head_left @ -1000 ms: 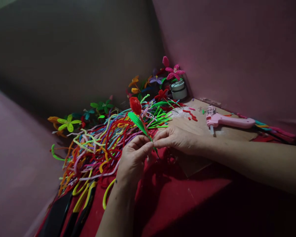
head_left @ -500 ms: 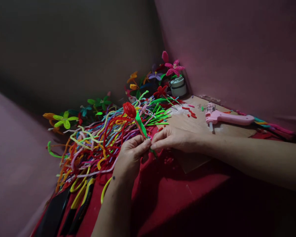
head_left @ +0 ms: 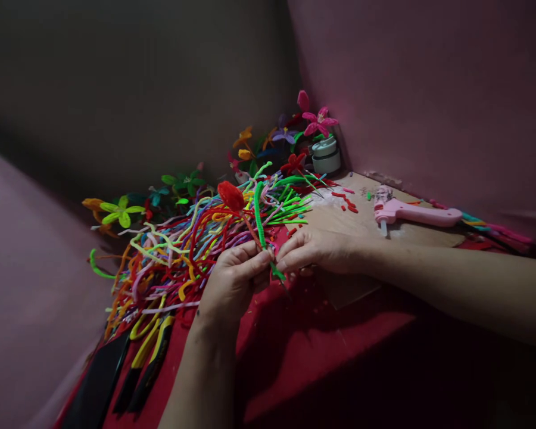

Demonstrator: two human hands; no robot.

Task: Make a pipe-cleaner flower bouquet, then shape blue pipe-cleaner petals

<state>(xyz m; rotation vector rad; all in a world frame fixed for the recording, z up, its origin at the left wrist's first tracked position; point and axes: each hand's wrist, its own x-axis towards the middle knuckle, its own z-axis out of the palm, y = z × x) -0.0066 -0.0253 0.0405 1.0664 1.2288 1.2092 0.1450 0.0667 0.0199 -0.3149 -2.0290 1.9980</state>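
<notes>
My left hand (head_left: pixel 234 280) and my right hand (head_left: pixel 317 250) meet over a red cloth (head_left: pixel 321 351), both pinched on the stem of a pipe-cleaner flower. The flower has a red fuzzy head (head_left: pixel 230 195) and a green leaf (head_left: pixel 259 217) standing up from my fingertips. A short green stem end sticks out below my fingers. Just behind the flower lies a big tangle of loose pipe cleaners (head_left: pixel 178 250) in many colours.
A pink glue gun (head_left: pixel 413 213) lies on a brown board (head_left: pixel 361 223) at the right. Finished flowers (head_left: pixel 315 122) and a small white pot (head_left: pixel 325 155) stand in the corner. Yellow-handled pliers (head_left: pixel 149 351) lie at the lower left. More flowers (head_left: pixel 118 211) lie at the left.
The flower has tilted and turned in my fingers: its red head has dropped to the left and the green leaf now shows edge-on. Both hands stay pinched on the stem.
</notes>
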